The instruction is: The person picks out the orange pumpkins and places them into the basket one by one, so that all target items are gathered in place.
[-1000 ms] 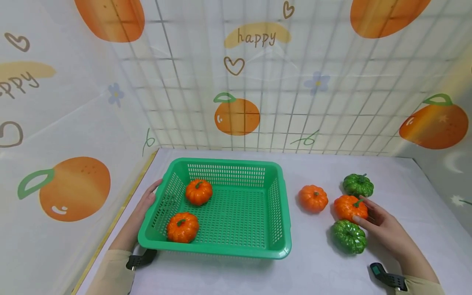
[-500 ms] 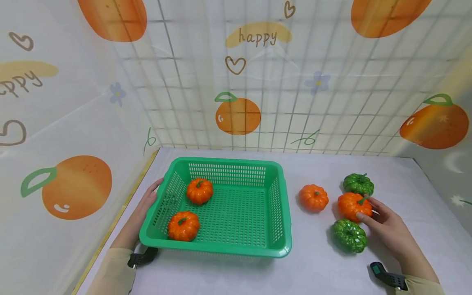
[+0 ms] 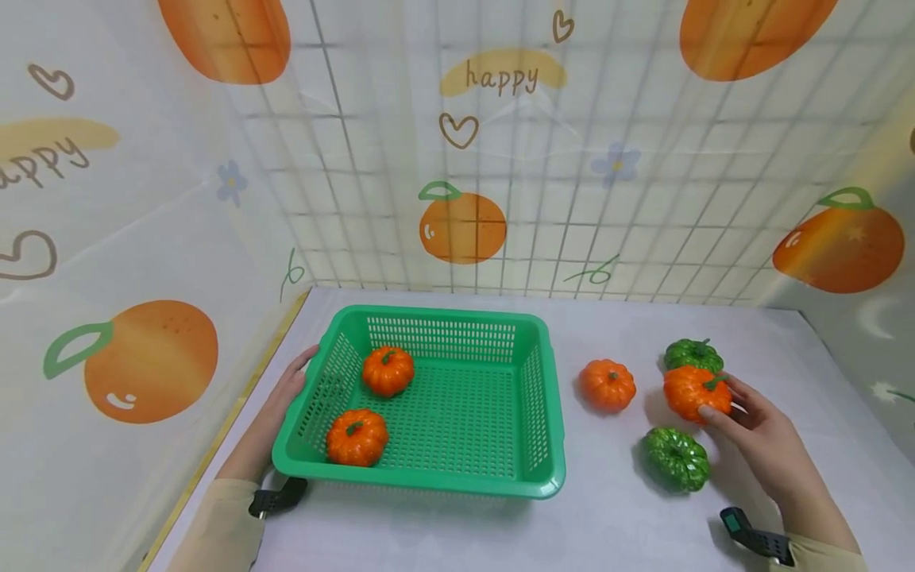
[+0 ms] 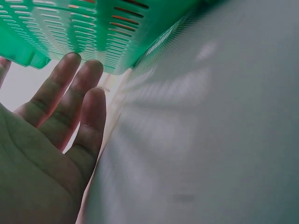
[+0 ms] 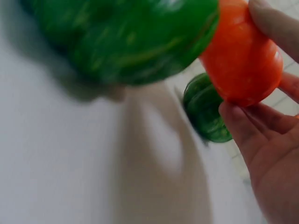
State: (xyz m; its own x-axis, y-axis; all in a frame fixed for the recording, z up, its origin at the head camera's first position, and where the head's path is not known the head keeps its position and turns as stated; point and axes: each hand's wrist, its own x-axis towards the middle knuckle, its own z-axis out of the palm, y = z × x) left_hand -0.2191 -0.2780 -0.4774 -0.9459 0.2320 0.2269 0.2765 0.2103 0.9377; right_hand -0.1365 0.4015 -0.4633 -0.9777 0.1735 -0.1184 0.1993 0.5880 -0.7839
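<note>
My right hand (image 3: 761, 429) pinches a small orange pumpkin (image 3: 692, 392) between thumb and fingers; in the right wrist view the pumpkin (image 5: 245, 56) is tilted and held above the table. One green pumpkin (image 3: 677, 459) lies just in front of it, another green pumpkin (image 3: 693, 354) just behind, partly covered by it. To their left sits a loose orange pumpkin (image 3: 607, 386). At the left side of a green plastic basket (image 3: 429, 479) is my left hand (image 3: 275, 405), its fingers (image 4: 88, 77) nearly straight near the slotted wall. Inside the basket are two orange pumpkins (image 3: 388, 371).
A white cloth covers the table (image 3: 608, 524). Behind it stands a wire grid (image 3: 543, 183) under a sheet printed with oranges, and a similar printed sheet (image 3: 164, 238) closes off the left side. Each wrist wears a black strap (image 3: 275, 499).
The right hand has raised the orange pumpkin from between the two green ones and moved it slightly right. The left hand stays by the basket.
</note>
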